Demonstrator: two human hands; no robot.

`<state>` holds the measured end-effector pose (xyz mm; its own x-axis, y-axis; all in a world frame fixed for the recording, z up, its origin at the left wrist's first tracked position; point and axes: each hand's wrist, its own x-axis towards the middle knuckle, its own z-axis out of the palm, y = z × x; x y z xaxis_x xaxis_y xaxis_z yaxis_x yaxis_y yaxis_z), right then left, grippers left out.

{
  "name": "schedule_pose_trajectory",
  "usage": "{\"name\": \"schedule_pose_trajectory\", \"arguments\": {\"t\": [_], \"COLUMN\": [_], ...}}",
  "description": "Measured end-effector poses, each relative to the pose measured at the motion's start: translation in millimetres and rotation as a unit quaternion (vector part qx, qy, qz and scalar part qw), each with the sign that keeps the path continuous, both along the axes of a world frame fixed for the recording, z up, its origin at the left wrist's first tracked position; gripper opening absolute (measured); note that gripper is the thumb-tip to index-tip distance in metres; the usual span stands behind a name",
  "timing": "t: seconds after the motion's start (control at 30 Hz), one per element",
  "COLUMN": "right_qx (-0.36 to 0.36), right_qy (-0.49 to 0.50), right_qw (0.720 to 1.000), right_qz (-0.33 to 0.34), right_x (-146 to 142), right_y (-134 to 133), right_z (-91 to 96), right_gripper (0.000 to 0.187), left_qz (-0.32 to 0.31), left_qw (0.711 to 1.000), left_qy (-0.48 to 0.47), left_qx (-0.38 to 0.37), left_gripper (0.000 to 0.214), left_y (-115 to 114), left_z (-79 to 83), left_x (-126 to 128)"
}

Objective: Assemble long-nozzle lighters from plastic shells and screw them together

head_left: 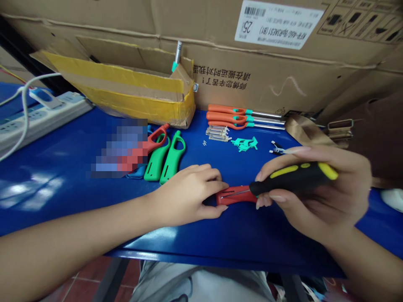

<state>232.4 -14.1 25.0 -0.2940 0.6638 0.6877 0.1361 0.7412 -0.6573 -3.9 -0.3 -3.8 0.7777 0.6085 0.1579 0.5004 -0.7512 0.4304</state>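
My left hand [189, 193] is closed on a red plastic handle piece [234, 196] and presses it against the blue table [63, 167]. My right hand [317, 193] grips a black and yellow screwdriver [296, 176]; its metal tip rests on the red piece. Behind them lie small green plastic parts [245, 144], a few metal blades [217, 133] and three assembled orange peelers [239, 117].
Two green handle shells [165, 157] and a red one [155, 138] lie at centre left beside a blurred patch. A taped cardboard box [132, 90] and large cartons [267, 63] line the back. A white power strip [37, 117] sits far left.
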Motion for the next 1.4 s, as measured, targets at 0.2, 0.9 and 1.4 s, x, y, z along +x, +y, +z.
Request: {"name": "schedule_pose_trajectory", "arguments": {"t": [0.2, 0.9, 1.4], "right_qx": [0.007, 0.029, 0.107], "right_qy": [-0.021, -0.067, -0.108], "right_qw": [1.0, 0.996, 0.987], "right_qz": [0.016, -0.047, -0.057], "right_x": [-8, -14, -8], "right_y": [3, -2, -3], "right_z": [8.6, 4.6, 0.8], "right_gripper": [0.065, 0.064, 0.073], "left_qz": [-0.001, -0.002, 0.001], "left_qw": [1.0, 1.0, 1.0], "left_qy": [-0.008, -0.001, -0.001], "left_qx": [0.008, 0.01, 0.01], "left_gripper": [0.033, 0.028, 0.031], "left_y": [0, -1, 0], "left_z": [-0.5, -0.1, -2.2], "left_x": [0, 0, 0]}}
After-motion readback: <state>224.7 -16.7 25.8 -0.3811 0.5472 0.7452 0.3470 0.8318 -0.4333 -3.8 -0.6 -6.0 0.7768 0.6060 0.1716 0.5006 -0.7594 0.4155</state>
